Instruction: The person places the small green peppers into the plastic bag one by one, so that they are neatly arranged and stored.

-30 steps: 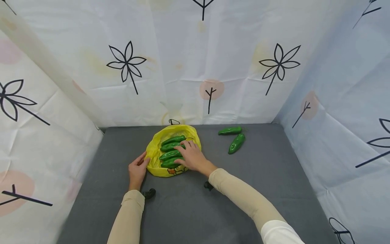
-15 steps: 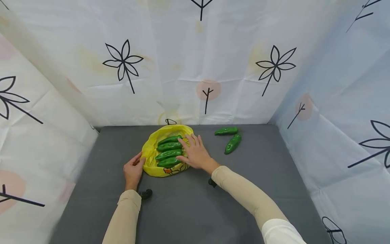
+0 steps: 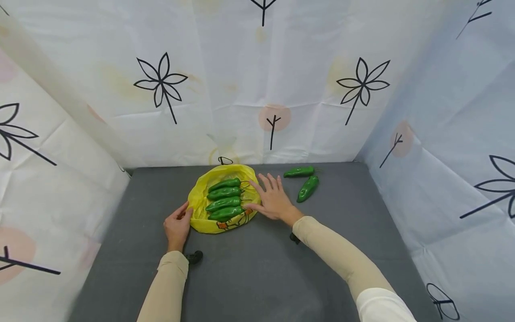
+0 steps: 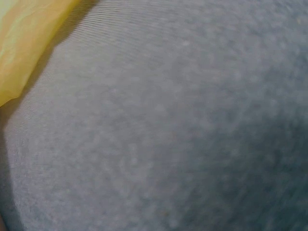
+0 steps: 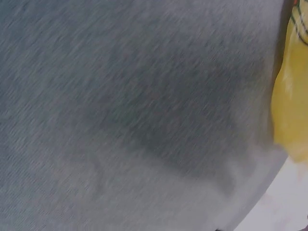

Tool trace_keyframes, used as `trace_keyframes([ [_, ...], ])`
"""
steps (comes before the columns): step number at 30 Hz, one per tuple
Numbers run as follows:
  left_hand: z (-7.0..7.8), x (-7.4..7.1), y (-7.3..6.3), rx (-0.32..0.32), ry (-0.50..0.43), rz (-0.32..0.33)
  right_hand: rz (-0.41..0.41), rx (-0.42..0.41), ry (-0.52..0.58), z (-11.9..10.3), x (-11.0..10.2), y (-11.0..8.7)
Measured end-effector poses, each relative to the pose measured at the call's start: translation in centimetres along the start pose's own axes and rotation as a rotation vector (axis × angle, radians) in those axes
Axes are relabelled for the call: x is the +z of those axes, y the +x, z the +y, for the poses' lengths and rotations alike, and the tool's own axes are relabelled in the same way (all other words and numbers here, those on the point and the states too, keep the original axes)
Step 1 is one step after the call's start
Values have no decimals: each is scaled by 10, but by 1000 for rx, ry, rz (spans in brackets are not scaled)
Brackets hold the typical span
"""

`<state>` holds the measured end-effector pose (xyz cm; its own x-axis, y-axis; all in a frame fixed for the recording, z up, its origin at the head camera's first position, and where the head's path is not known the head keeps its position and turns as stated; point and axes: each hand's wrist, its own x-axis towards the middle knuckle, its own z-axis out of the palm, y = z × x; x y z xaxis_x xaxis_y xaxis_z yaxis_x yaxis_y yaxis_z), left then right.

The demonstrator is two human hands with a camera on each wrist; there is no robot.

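Observation:
Several long green peppers [image 3: 224, 204] lie side by side in a yellow plastic bag [image 3: 197, 225], its mouth spread wide on the grey table. At the bag's left rim my left hand [image 3: 177, 227] pinches the plastic between thumb and fingers. My right hand [image 3: 276, 201] has its fingers spread, holding nothing, beside the right rim, with the thumb tip close to the pepper stems. A part of the bag [image 4: 29, 43] fills the left wrist view's upper left corner. In the right wrist view the bag [image 5: 293, 106] shows at the right edge.
Two more green peppers lie on the table right of my right hand: one pepper [image 3: 299, 172] near the back edge, the other pepper [image 3: 308, 189] just in front of it. A patterned white cloth [image 3: 306, 89] stands behind the grey table [image 3: 257, 277] and along both sides.
My right hand has drawn away to the right from over the peppers, fingers spread, uncovering their stem ends. The left hand stays at the bag's left rim.

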<state>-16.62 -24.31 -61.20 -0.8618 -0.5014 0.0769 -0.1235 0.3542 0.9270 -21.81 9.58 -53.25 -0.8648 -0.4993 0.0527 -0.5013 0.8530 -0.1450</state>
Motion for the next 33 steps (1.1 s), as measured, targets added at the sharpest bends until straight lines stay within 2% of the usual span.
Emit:
trace_keyframes([
  [4,-1,0,0,24,26,8,-19,8,-12,11,0,-3],
  [10,-4,2,-1,26,55,3,-47,26,-18,29,3,-8],
  [16,-1,2,-1,33,32,-16,-52,35,-39,45,2,-14],
  [23,2,1,-2,36,23,-6,-111,74,-116,65,-4,-22],
  [33,1,0,-2,36,14,-10,-108,115,-129,100,-5,-38],
])
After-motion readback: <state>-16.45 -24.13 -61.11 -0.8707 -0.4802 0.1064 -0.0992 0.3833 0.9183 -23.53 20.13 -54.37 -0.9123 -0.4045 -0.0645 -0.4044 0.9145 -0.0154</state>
